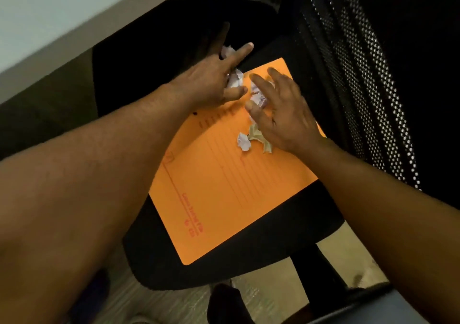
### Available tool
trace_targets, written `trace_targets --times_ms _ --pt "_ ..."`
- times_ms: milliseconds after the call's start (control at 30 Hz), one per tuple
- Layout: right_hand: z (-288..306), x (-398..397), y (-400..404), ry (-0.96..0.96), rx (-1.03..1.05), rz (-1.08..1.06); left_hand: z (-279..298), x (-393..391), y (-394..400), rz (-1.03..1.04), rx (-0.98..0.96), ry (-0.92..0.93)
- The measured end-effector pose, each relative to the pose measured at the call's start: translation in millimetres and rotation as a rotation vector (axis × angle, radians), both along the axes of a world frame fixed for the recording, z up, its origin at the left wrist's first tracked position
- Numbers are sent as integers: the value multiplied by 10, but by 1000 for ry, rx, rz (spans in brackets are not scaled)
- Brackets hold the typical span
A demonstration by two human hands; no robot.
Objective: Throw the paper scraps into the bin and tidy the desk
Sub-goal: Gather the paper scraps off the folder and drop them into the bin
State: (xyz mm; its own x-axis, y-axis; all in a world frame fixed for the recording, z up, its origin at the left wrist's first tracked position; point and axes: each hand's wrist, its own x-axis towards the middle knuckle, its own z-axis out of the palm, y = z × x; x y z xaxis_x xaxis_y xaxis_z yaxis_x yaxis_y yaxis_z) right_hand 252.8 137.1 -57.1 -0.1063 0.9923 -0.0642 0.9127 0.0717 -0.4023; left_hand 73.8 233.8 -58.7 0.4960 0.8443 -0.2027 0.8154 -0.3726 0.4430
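An orange file folder (224,199) lies on a black chair seat (154,261). Several crumpled paper scraps rest on its far end. My left hand (211,82) reaches over the folder's far corner, its fingers curled around white scraps (235,78), and another white scrap (227,50) shows between its spread fingers. My right hand (281,114) hovers over the folder with fingers apart, a white scrap (258,98) pinched under its fingertips. A loose white scrap (243,141) and a pale green scrap (258,138) lie beside the right palm. No bin is recognisable in view.
The chair's black mesh backrest (361,87) rises on the right. A pale desk edge (74,32) runs across the upper left, with dark space under it. Light flooring (261,293) shows below the seat, with a dark shape (224,298) near the bottom edge.
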Motion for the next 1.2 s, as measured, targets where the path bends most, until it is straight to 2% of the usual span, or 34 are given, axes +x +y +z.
trace_targets --times_ms 133,300,500,667,767,900,1000,1200 --pt "-90 -50 -137 -44 72 74 -68 79 -100 -117 96 51" --pt "-168 -205 -305 -116 140 159 -79 -79 -226 -14 286 -66" --pt "-218 -404 -416 -164 278 188 -36 -285 -367 187 149 -104" --pt "-198 -386 -462 -102 396 229 -19 -432 -480 343 76 -184" --pt "-194 -404 -433 -44 432 219 15 -579 -605 346 181 -163" --pt "-122 -527 -367 49 468 149 116 -839 -862 347 420 -151" --pt "-34 -848 -409 130 516 161 221 -1038 -1140 441 505 -197" --pt "149 -1850 -654 303 479 332 324 -1791 -1996 661 499 -231"
